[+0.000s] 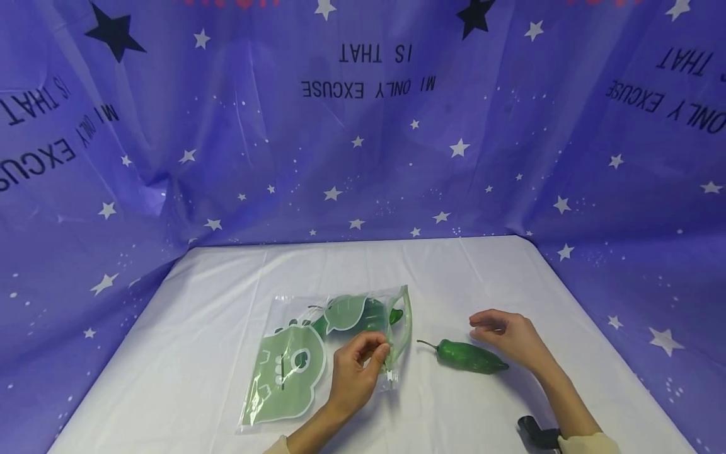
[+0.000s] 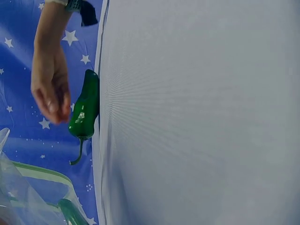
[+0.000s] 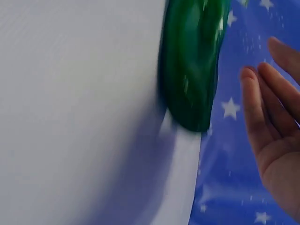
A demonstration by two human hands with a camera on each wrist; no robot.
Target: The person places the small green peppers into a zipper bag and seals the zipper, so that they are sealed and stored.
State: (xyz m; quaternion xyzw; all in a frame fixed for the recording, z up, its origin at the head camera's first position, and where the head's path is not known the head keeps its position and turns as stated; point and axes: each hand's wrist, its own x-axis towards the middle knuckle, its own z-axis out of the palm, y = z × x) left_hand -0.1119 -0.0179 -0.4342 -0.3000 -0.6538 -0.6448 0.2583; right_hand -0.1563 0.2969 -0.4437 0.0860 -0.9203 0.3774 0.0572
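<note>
A clear zip bag [image 1: 286, 391] with a green cartoon dinosaur print lies on the table, its mouth facing right and gaping. Inside it is a green pepper [image 1: 372, 314], partly covered by the print. My left hand [image 1: 356, 372] pinches the near side of the bag's mouth between thumb and fingers. Another green pepper [image 1: 467, 357] lies to the right of the bag, its thin stem pointing left. Just above and beyond its right half is my right hand [image 1: 510, 337], fingers loosely bent and apart from the pepper, holding nothing.
The table has a white cloth [image 1: 454, 271]. A purple curtain [image 1: 386, 164] with stars and lettering hangs behind it and along both sides. A black strap-like device [image 1: 535, 434] is on the right wrist.
</note>
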